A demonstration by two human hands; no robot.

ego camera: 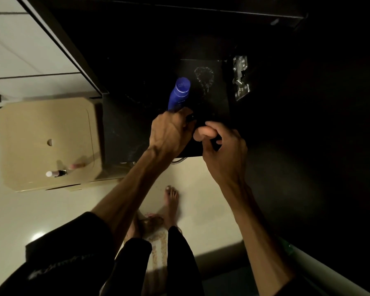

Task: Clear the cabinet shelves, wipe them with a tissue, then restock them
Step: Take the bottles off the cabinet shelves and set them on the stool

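- Now my left hand grips the blue bottle at its lower end; its long axis points away from me, into the dark cabinet shelf.
- My right hand, just beside, curls around something dark; I cannot tell what.
- The left hand is nearer to the bottle.
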